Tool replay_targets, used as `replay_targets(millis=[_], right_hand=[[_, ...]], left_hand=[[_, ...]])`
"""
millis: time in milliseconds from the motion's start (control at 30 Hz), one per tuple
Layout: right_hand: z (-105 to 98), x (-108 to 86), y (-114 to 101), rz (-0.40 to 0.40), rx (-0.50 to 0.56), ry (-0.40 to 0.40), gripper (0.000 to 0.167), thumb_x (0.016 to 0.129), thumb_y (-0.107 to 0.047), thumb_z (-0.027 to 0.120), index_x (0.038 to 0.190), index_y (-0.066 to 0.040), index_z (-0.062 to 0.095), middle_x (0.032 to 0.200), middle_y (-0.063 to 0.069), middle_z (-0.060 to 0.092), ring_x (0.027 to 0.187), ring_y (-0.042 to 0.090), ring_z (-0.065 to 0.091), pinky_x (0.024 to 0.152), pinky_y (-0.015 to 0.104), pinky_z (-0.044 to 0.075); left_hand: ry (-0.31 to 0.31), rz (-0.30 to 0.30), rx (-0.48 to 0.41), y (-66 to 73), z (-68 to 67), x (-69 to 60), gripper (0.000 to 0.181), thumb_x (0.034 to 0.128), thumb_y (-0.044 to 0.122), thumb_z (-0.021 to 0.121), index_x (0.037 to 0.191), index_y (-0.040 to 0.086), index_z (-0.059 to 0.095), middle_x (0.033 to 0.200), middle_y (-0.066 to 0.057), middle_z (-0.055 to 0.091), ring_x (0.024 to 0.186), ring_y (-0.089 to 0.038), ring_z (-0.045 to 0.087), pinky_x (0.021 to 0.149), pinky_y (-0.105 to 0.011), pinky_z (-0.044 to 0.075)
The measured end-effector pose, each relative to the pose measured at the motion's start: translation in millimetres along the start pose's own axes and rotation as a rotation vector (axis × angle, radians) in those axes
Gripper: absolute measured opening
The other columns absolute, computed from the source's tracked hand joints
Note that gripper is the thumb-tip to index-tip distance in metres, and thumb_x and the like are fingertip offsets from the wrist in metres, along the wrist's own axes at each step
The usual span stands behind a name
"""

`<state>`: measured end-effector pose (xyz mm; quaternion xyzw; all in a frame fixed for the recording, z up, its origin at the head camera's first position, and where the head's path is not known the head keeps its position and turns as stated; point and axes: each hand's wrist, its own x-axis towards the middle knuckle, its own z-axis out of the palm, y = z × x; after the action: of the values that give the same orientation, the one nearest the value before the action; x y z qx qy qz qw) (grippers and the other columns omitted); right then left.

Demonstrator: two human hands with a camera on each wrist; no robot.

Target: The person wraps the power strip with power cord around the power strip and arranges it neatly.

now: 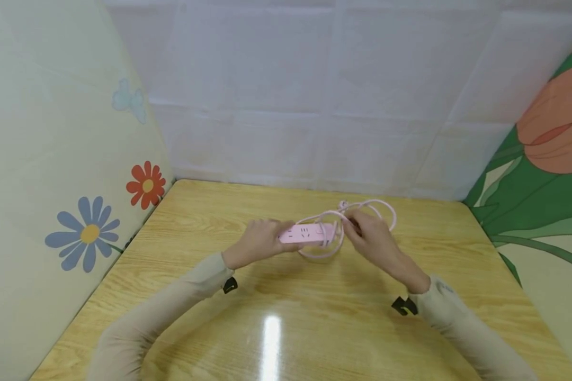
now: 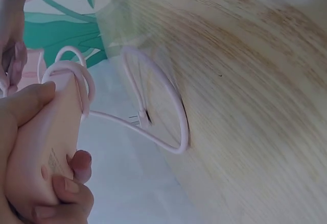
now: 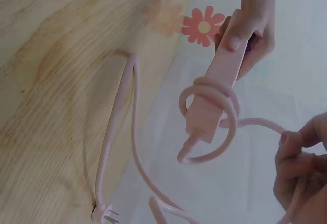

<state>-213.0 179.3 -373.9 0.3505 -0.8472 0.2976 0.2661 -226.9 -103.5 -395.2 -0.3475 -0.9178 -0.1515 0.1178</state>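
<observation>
A pink power strip (image 1: 306, 234) is held above the table, gripped at its left end by my left hand (image 1: 259, 242). In the left wrist view the thumb and curled fingers of that hand wrap the strip's body. Its pink cord (image 3: 231, 132) loops around the strip's other end. My right hand (image 1: 373, 241) pinches a length of this cord just right of the strip, as the right wrist view shows. The rest of the cord hangs in a loop, and the plug (image 3: 106, 214) with its metal prongs lies on the table behind the hands.
The wooden table (image 1: 209, 328) carries a bright light reflection near its front. A white cloth wall (image 1: 286, 95) stands along the back edge, with flower-printed panels at left and right. Black straps (image 1: 404, 306) show at both wrists.
</observation>
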Motion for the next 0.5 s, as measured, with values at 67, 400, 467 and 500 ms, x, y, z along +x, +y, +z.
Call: replay_targets(millis=[67, 400, 467, 500], right_hand=[[0, -1.4, -3, -0.051, 0.014, -0.063, 0.006, 0.093, 0.0, 0.06, 0.094, -0.001, 0.066, 0.064, -0.009, 0.047, 0.053, 0.001, 0.037, 0.045, 0.021, 0.035], [0, -9.9, -9, -0.059, 0.356, -0.295, 0.028, 0.097, 0.002, 0.057, 0.125, 0.006, 0.059, 0.061, -0.012, 0.048, 0.048, -0.002, 0.037, 0.039, 0.018, 0.034], [0, -11.1, -8, 0.004, 0.475, -0.343, 0.028, 0.099, 0.003, 0.053, 0.127, 0.005, 0.057, 0.059, -0.011, 0.047, 0.046, -0.001, 0.037, 0.036, 0.019, 0.033], [0, -11.7, -8, 0.03, 0.52, -0.371, 0.024, 0.101, 0.003, 0.05, 0.123, 0.003, 0.059, 0.058, -0.01, 0.048, 0.045, 0.0, 0.038, 0.036, 0.02, 0.034]], left_hand=[[-0.013, -0.037, -0.015, -2.6, 0.7, 1.7, 0.058, 0.0854, 0.054, 0.072, 0.118, 0.006, 0.069, 0.069, 0.005, 0.059, 0.051, -0.007, 0.046, 0.042, -0.02, 0.035], [0.045, -0.16, -0.096, -10.7, -2.7, 3.8, 0.057, 0.0838, 0.052, 0.075, 0.099, -0.001, 0.063, 0.071, -0.002, 0.058, 0.05, -0.011, 0.051, 0.04, -0.02, 0.041], [0.073, -0.168, -0.139, -12.0, -5.3, 5.1, 0.056, 0.0835, 0.05, 0.076, 0.099, -0.001, 0.062, 0.072, -0.003, 0.059, 0.05, -0.011, 0.051, 0.04, -0.02, 0.041], [0.083, -0.178, -0.163, -12.9, -6.5, 5.6, 0.055, 0.0833, 0.049, 0.077, 0.099, -0.001, 0.062, 0.072, -0.003, 0.059, 0.05, -0.012, 0.051, 0.041, -0.021, 0.041]])
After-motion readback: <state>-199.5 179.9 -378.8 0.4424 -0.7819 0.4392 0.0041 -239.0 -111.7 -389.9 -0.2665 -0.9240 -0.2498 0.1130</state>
